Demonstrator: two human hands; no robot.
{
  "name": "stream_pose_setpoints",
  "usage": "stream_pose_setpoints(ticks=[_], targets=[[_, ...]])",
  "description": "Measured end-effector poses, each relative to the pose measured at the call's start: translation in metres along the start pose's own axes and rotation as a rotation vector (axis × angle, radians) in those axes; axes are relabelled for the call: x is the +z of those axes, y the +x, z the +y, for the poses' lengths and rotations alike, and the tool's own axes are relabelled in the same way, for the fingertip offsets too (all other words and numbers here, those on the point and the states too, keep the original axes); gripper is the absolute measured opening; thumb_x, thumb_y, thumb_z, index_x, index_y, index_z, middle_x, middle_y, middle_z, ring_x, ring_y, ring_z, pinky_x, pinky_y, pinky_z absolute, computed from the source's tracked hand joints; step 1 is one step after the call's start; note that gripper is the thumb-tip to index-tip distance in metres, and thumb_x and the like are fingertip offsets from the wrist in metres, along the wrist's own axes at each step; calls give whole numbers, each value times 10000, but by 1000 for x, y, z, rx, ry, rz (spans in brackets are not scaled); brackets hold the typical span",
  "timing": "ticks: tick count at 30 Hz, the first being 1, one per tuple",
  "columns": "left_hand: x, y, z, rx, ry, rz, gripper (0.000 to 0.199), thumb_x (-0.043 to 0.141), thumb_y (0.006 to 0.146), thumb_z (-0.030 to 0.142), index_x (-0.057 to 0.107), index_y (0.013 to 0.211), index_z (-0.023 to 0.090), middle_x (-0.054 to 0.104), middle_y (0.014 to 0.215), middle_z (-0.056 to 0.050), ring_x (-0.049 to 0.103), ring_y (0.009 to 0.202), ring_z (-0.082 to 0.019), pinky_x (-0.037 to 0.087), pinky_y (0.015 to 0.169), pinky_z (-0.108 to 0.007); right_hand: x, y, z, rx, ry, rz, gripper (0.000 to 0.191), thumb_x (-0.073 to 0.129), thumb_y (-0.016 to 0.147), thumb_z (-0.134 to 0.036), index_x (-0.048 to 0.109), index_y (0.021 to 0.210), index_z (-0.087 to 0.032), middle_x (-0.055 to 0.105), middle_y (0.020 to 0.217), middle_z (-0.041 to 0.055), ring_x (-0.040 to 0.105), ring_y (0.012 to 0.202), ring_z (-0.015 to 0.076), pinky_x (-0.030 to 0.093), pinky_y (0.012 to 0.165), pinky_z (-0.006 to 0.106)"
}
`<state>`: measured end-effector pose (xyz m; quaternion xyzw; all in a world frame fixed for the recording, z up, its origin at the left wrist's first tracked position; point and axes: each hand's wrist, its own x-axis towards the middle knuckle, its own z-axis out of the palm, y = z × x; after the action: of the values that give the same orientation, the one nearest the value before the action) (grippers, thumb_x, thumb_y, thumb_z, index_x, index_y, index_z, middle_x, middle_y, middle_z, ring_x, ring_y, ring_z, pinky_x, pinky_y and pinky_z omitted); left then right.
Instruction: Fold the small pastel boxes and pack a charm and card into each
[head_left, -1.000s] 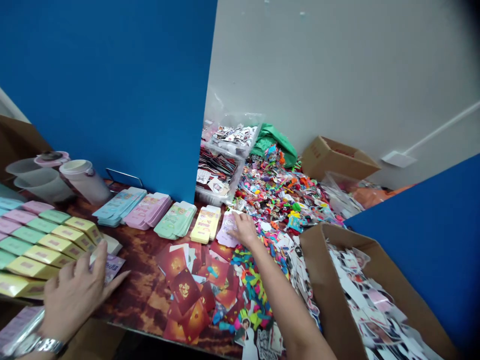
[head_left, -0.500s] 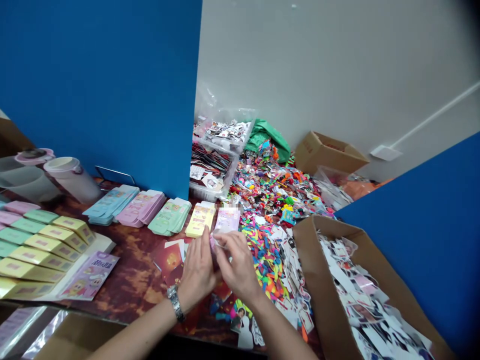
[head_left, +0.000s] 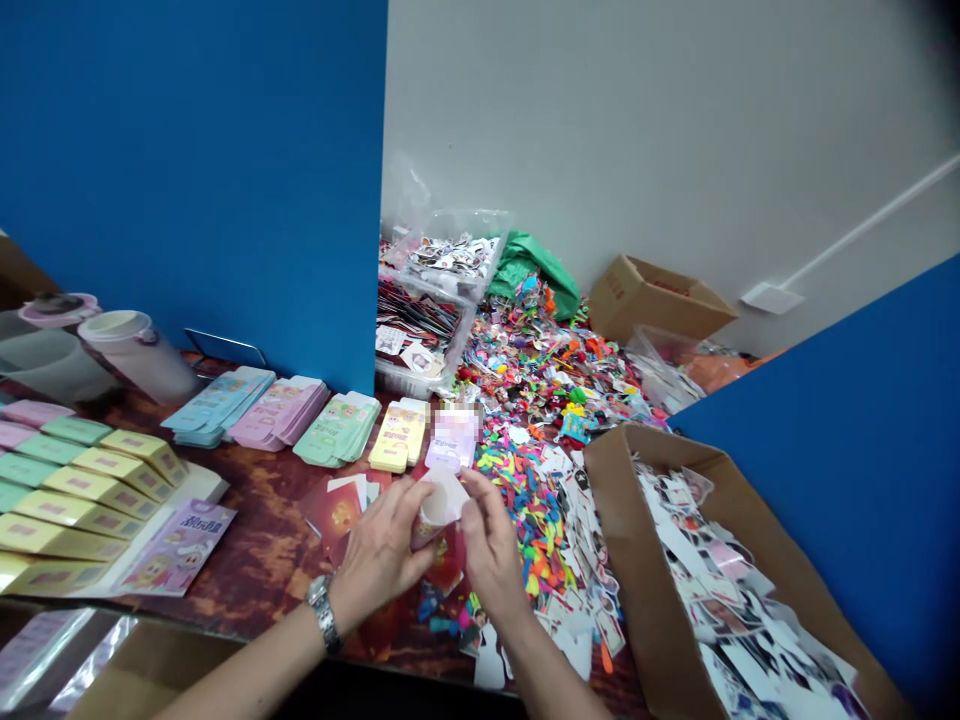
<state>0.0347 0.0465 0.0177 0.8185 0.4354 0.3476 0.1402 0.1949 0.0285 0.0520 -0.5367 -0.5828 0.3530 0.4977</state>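
Between my hands is a small pale purple card box (head_left: 437,508), its top open toward me and a white flap standing up. My left hand (head_left: 386,535) is wrapped round the box's left side. At its right edge, the fingers of my right hand (head_left: 491,540) pinch the flap. Just beyond lie a stack of purple flat boxes (head_left: 454,450) and a stack of yellow flat boxes (head_left: 397,437). Under my hands are red envelopes (head_left: 337,512) with white cards. What is inside the box I cannot make out.
Green (head_left: 337,428), pink (head_left: 276,412) and blue stacks (head_left: 217,405) continue leftward. Filled yellow boxes (head_left: 67,510) stand in rows at left. Colourful balloons (head_left: 536,510) and small toys (head_left: 555,360) cover the right side, beside a carton of stickers (head_left: 652,560). Blue partitions (head_left: 187,180) rise behind.
The box has been squeezed open and its mouth now shows, with the flap raised. My hands have moved slightly apart, the right one to the right. The view has shifted a little.
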Motion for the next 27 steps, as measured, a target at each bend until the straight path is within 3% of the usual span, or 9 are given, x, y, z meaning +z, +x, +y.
stream_pose_setpoints(ticks=[4,7,11,18,20,23,25,27], targets=[[-1,-2,-1,-8,66,-23,678,599,812,187,293,1416,217,556,1217,-143,591,1060,-289,534,844,-428,2,12,0,205,229,-44,234,517,951,-371,670,980,-196,698,919,40,654,836,177,525,753,287],[-2,-2,2,-60,57,-59,894,595,782,158,90,1519,178,538,1267,-159,585,1075,-279,528,864,-407,0,18,-5,209,102,-92,158,626,870,-300,699,949,-184,704,879,41,647,781,172,524,718,278],[-3,-1,6,-131,146,-110,952,573,819,209,-45,1540,157,561,1173,-148,600,992,-281,544,776,-385,-1,15,-19,-51,-201,-82,172,572,891,-187,731,954,-197,696,926,58,656,861,175,528,785,282],[-5,3,5,-129,302,-161,916,510,879,279,-116,1530,125,565,1076,-138,598,921,-289,548,699,-375,14,-9,-6,-323,-365,-52,384,461,959,-142,596,1309,-225,686,1209,72,644,1109,191,513,973,324],[-10,5,2,-96,284,-175,888,515,886,294,-67,1542,149,564,1132,-159,602,951,-300,553,737,-403,13,-9,5,-264,-314,-42,356,492,957,-180,613,1289,-227,685,1217,74,647,1115,200,516,979,341],[-22,6,-7,35,203,-101,974,621,847,422,-16,1550,200,476,1350,-210,528,1184,-380,473,955,-561,3,2,21,-2,-121,78,267,555,936,-283,677,1158,-201,720,1119,81,678,1033,215,548,915,357],[-28,4,-14,90,37,-26,1112,689,783,534,-53,1546,211,359,1478,-231,396,1341,-419,366,1055,-632,-1,11,30,157,61,187,277,590,909,-351,684,1098,-171,727,1075,93,686,988,225,563,866,367],[-27,0,-17,72,-200,27,1223,718,742,582,-141,1530,215,267,1535,-250,328,1402,-409,357,1072,-629,2,16,34,242,222,233,295,621,880,-386,680,1059,-158,730,1036,91,690,943,223,568,832,364]])
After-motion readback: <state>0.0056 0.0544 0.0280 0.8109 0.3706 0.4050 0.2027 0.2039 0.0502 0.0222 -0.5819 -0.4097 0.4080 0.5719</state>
